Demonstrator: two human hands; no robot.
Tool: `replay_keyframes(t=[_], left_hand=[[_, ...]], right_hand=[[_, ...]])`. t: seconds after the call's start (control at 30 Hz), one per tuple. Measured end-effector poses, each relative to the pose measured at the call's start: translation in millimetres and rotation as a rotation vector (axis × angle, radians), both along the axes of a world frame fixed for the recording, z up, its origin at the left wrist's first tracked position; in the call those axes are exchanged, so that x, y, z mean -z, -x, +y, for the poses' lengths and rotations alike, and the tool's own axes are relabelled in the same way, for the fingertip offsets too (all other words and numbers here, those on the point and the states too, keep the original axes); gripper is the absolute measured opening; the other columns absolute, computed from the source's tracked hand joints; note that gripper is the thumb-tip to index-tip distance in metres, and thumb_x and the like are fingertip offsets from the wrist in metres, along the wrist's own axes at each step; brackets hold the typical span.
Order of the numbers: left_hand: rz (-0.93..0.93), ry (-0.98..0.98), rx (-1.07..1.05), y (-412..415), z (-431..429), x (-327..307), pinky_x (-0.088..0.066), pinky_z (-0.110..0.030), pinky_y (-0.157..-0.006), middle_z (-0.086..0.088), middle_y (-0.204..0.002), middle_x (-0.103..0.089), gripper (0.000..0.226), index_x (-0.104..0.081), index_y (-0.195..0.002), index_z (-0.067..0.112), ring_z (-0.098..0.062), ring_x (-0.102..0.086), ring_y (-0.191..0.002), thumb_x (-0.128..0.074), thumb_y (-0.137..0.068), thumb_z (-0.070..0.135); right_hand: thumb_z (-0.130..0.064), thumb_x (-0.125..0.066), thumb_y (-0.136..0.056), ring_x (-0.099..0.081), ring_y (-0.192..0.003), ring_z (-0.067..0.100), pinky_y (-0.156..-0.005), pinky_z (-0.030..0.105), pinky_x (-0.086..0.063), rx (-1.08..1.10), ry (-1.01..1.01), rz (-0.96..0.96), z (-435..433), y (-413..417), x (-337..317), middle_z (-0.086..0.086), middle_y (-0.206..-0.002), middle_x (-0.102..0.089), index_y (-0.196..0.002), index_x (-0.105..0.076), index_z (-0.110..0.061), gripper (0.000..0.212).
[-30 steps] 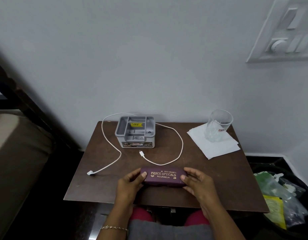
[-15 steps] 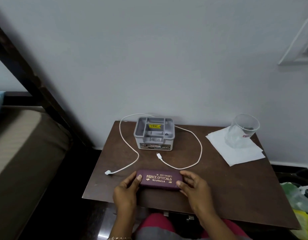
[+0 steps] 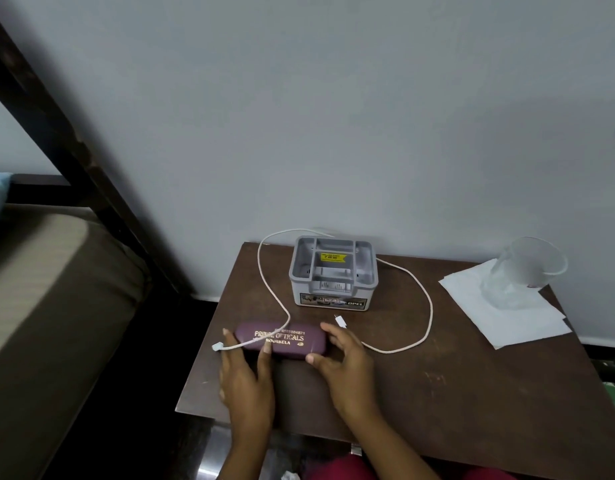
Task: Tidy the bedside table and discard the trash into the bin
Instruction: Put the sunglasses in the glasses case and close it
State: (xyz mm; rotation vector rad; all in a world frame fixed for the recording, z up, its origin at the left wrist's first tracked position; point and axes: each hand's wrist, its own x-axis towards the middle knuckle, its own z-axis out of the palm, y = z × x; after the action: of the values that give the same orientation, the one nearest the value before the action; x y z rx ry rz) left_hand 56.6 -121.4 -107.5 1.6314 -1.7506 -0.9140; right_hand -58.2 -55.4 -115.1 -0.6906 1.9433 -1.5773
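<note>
The spectacle case (image 3: 299, 344) lies parallel to the tabletop's (image 3: 437, 393) front edge, near its left corner. The left hand (image 3: 245, 379) touches its left end, fingers spread. The right hand (image 3: 347, 368) pinches its right end.

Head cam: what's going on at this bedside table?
A person has both hands on a maroon spectacle case at the front-left of the table. The right hand pinches its right end. The left hand lies at its left end, fingers straight, thumb touching it. A white cable is draped across the case. Behind stands a grey organiser, and a glass sits on a napkin at right.
</note>
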Motion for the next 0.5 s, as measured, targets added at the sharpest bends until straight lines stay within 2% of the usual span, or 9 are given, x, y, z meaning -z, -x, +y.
replay_keyframes(t=[0.1, 0.17, 0.27, 0.37, 0.5], left_hand=[[0.02, 0.012, -0.014, 5, -11, -2, -0.021, -0.05, -0.11, -0.01, -0.159, -0.005, 0.078, -0.004, -0.149, 0.009, -0.025, -0.009, -0.146, -0.052, -0.091, 0.031], [0.007, 0.004, -0.017, 9, -19, -2, -0.024, -0.051, -0.108, -0.011, -0.159, 0.002, 0.081, 0.0, -0.148, 0.006, -0.026, -0.006, -0.146, -0.051, -0.091, 0.032], [-0.05, 0.016, -0.034, 14, -28, 1, -0.029, -0.053, -0.104, -0.013, -0.158, 0.005, 0.082, 0.002, -0.148, 0.004, -0.032, -0.012, -0.144, -0.048, -0.092, 0.036], [-0.074, -0.015, -0.032, 17, -32, 4, -0.028, -0.054, -0.105, -0.014, -0.158, 0.005, 0.085, 0.005, -0.147, 0.003, -0.035, -0.014, -0.143, -0.048, -0.091, 0.039], [-0.039, 0.063, 0.054, 8, -20, 5, -0.019, -0.047, -0.112, -0.016, -0.157, 0.009, 0.086, 0.006, -0.146, 0.002, -0.029, -0.002, -0.146, -0.051, -0.09, 0.034]], right_hand=[[0.006, -0.077, -0.065, -0.059, -0.092, -0.011, -0.077, 0.013, -0.052, -0.027, -0.005, 0.002, -22, -7, 1, -0.009, -0.108, -0.058, -0.109, -0.062, -0.024, 0.055], [0.003, -0.077, -0.065, -0.062, -0.091, 0.0, -0.079, 0.019, -0.053, -0.02, -0.018, 0.035, -34, -10, 1, -0.007, -0.108, -0.058, -0.113, -0.063, -0.02, 0.055], [0.0, -0.077, -0.066, -0.061, -0.096, 0.014, -0.08, 0.026, -0.054, -0.018, -0.028, 0.051, -46, -9, 2, -0.004, -0.111, -0.06, -0.115, -0.062, -0.021, 0.056], [0.002, -0.075, -0.067, -0.06, -0.097, 0.013, -0.077, 0.017, -0.052, -0.039, -0.022, 0.026, -47, -8, 2, 0.0, -0.116, -0.062, -0.118, -0.059, -0.021, 0.059], [0.004, -0.076, -0.067, -0.054, -0.105, 0.002, -0.082, 0.007, -0.045, -0.097, -0.056, -0.031, -30, -9, 4, -0.001, -0.125, -0.055, -0.125, -0.049, -0.023, 0.07]])
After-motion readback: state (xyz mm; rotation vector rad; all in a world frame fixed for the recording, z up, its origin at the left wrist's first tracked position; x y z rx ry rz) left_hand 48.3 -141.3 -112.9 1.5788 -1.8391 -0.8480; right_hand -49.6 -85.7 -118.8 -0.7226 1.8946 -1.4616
